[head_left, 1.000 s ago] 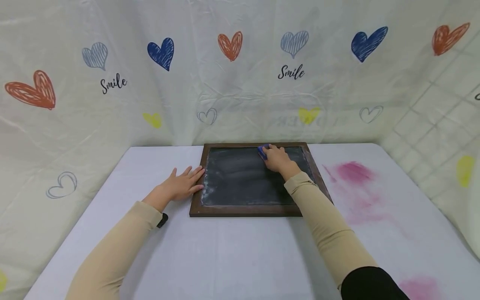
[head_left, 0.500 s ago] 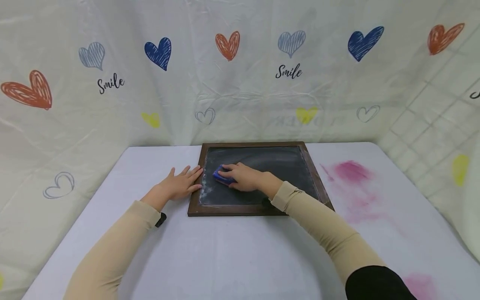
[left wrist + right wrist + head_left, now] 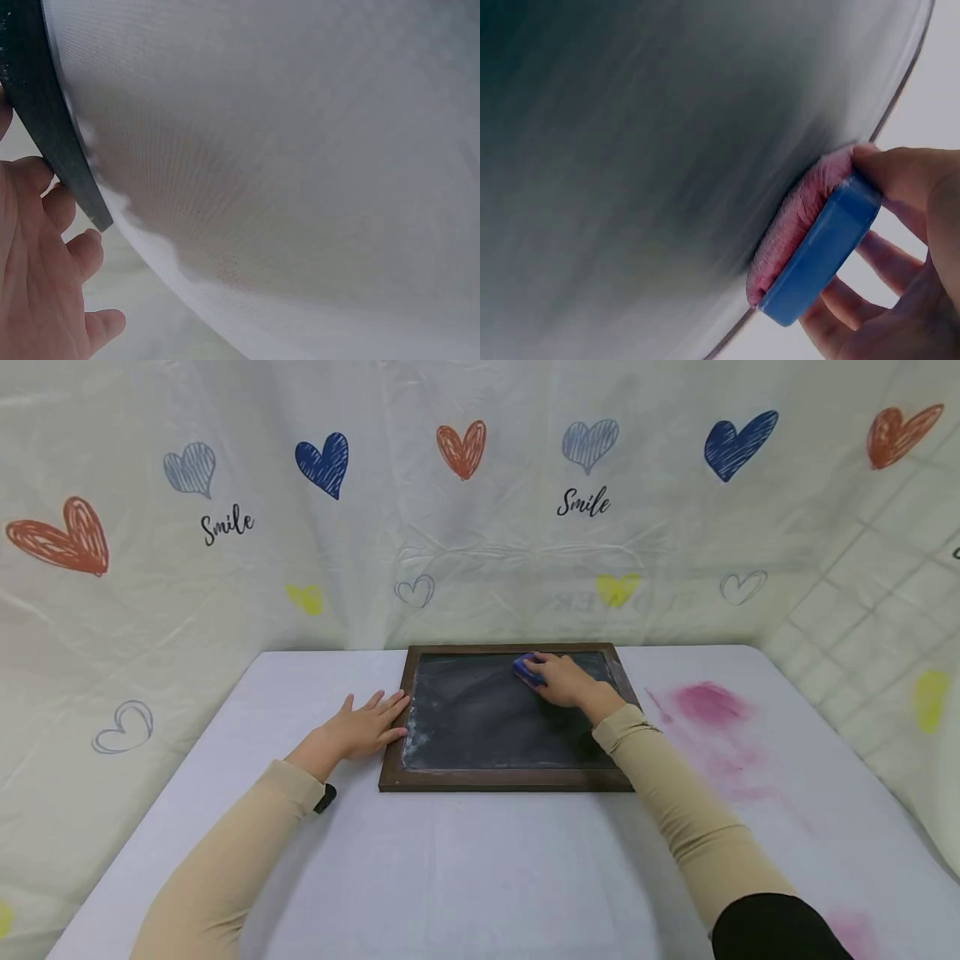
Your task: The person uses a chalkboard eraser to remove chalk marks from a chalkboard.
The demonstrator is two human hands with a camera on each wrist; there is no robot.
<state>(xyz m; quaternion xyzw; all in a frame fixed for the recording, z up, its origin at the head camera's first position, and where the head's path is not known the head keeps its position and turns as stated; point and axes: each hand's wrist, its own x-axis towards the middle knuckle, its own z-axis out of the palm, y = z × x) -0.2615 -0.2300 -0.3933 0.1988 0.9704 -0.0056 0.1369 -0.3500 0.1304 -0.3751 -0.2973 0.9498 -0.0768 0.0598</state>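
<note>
A blackboard [image 3: 480,718] in a brown wooden frame lies on the white-covered table, with faint chalk smears near its left edge. My right hand [image 3: 564,681] grips a blue chalkboard eraser [image 3: 528,669] against the upper right part of the board. In the right wrist view the eraser [image 3: 821,251] has a pink felt side that touches the dark surface, with thumb and fingers on its edges. My left hand [image 3: 358,728] has its fingers spread, and their tips rest on the left side of the frame. The left wrist view shows that hand [image 3: 45,255] beside the frame's edge [image 3: 52,120].
Pink smudges [image 3: 711,704] mark the table cover right of the board. Behind the table hangs a pale curtain [image 3: 510,543] printed with hearts and words. A black band [image 3: 776,927] sits on the right sleeve.
My right hand swept the eraser left and down across the board, then back to the upper right. My left hand stays at the frame. Smears on the board look slightly different.
</note>
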